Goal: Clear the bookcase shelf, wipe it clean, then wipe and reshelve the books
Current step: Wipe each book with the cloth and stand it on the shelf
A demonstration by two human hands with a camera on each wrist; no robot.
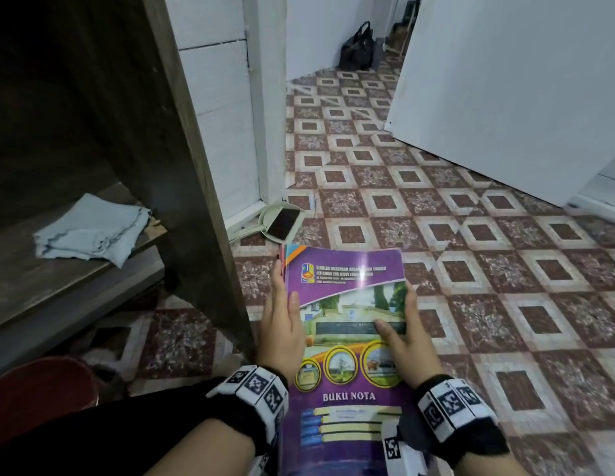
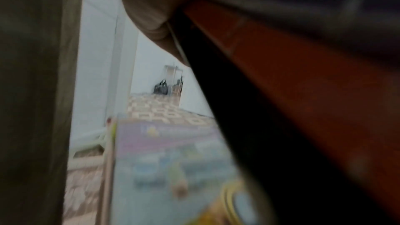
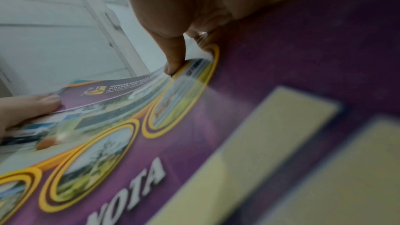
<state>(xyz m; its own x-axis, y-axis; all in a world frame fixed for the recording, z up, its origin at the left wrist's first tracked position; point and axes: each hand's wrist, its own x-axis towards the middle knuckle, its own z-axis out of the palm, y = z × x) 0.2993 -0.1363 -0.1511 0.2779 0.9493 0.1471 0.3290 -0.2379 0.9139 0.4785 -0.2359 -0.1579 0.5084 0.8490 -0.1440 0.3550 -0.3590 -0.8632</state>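
A purple notebook (image 1: 347, 338) marked "BUKU NOTA" is held flat in front of me over the floor, on top of other books whose edges show at its left side. My left hand (image 1: 282, 324) grips the left edge, thumb on the cover. My right hand (image 1: 402, 324) grips the right edge, thumb pressed on the cover (image 3: 173, 64). In the left wrist view the cover (image 2: 164, 160) is blurred. A light blue cloth (image 1: 93, 230) lies folded on the dark wooden bookcase shelf (image 1: 41, 290) at the left, apart from both hands.
The bookcase side panel (image 1: 196, 187) stands between shelf and books. A pale dustpan (image 1: 278, 223) lies on the patterned tile floor by the white wall. A red bucket (image 1: 41, 393) sits at lower left. A white door (image 1: 505, 91) stands open at right; a black bag (image 1: 357, 48) is far back.
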